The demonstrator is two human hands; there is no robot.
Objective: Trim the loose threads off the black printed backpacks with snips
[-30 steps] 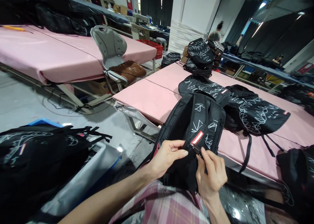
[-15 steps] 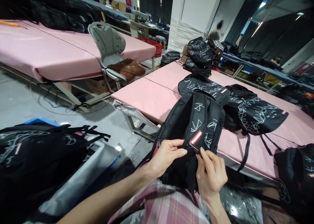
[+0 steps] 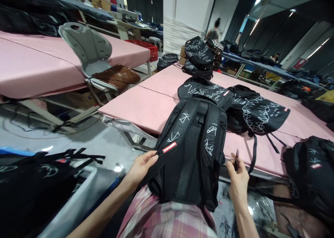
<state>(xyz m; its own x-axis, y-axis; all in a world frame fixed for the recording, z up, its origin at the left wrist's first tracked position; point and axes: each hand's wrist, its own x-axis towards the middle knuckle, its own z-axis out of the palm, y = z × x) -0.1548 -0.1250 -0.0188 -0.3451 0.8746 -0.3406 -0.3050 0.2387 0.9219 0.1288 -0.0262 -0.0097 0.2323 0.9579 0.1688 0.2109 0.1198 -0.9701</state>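
Observation:
A black backpack (image 3: 188,175) with white scribble lines leans between my lap and the table edge, its back panel and straps facing me. My left hand (image 3: 142,166) is closed on its left shoulder strap (image 3: 180,132), just beside a red label (image 3: 169,147) with white lettering, pulling the strap out to the left. To the right of the backpack, my right hand (image 3: 238,175) is closed around small thread snips (image 3: 237,158), dark and pointed, tip up, apart from the fabric. The snips' grip is mostly hidden by my fingers.
More scribbled backpacks (image 3: 261,112) lie on the pink-covered table (image 3: 146,109), with a stack (image 3: 199,55) at its far end. Another backpack (image 3: 308,168) is at right; black bags (image 3: 28,192) sit at lower left. A grey chair (image 3: 88,46) stands by a second pink table (image 3: 31,64).
My left hand has moved left, drawing the labelled strap outward. My right hand has moved right with the snips, away from the label. The view has turned slightly to the right.

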